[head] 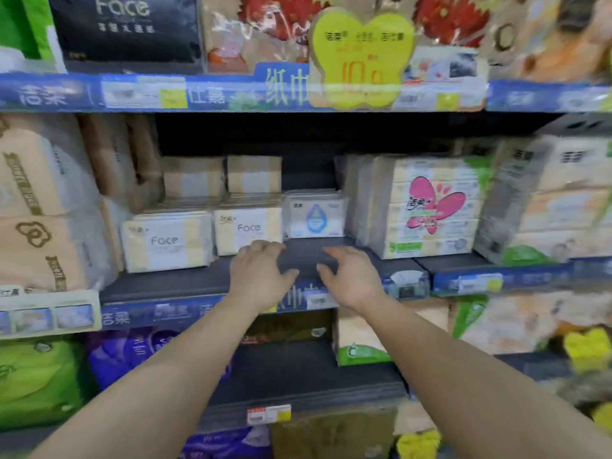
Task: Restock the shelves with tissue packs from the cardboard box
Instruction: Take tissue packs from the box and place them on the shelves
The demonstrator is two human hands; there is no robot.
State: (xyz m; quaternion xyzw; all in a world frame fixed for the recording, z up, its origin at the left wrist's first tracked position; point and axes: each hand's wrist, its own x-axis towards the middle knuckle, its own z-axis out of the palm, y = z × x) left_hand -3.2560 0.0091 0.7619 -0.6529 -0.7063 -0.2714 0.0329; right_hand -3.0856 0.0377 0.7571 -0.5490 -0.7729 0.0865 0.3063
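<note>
Reaching over the middle shelf (185,283), both hands are hovering above its bare front strip, holding nothing. Risk, as I judge it: the left hand (260,276) is sitting just in front of the Face pack (248,230) and could nudge it askew; blur is also hiding fine contact. The right hand (351,276) is spreading wide, fingers relaxed, below the blue-drop pack (316,218). Left fingers are loosely bent, empty. Box is lying out of view.
</note>
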